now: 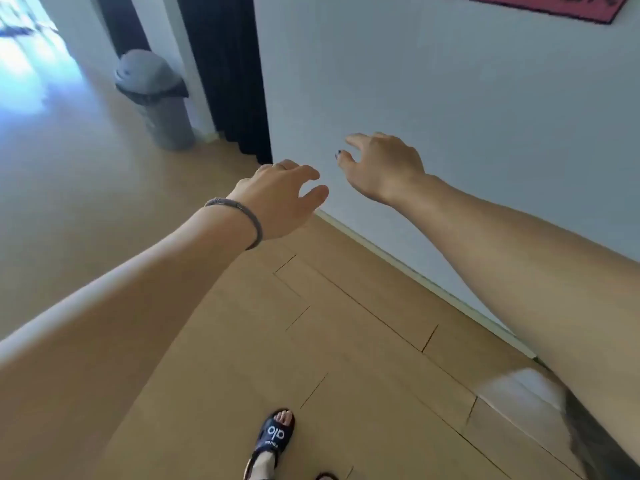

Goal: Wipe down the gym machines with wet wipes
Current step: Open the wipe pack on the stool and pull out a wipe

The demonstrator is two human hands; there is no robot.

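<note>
Your left hand (277, 197) is held out in front of you with its fingers loose and apart, and it holds nothing. Your right hand (379, 166) is out too, fingers loosely spread, also holding nothing. Both hang in the air near the wall (467, 116), touching nothing. No wipes or gym machines show. A gray bin (156, 98) stands far off on the floor (346, 341).

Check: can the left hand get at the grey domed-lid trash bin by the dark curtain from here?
Probably not without stepping closer. The left hand is open and holds nothing, but the grey domed-lid trash bin stands well beyond it across bare wooden floor. Nothing blocks the way; it just looks too far.
</note>
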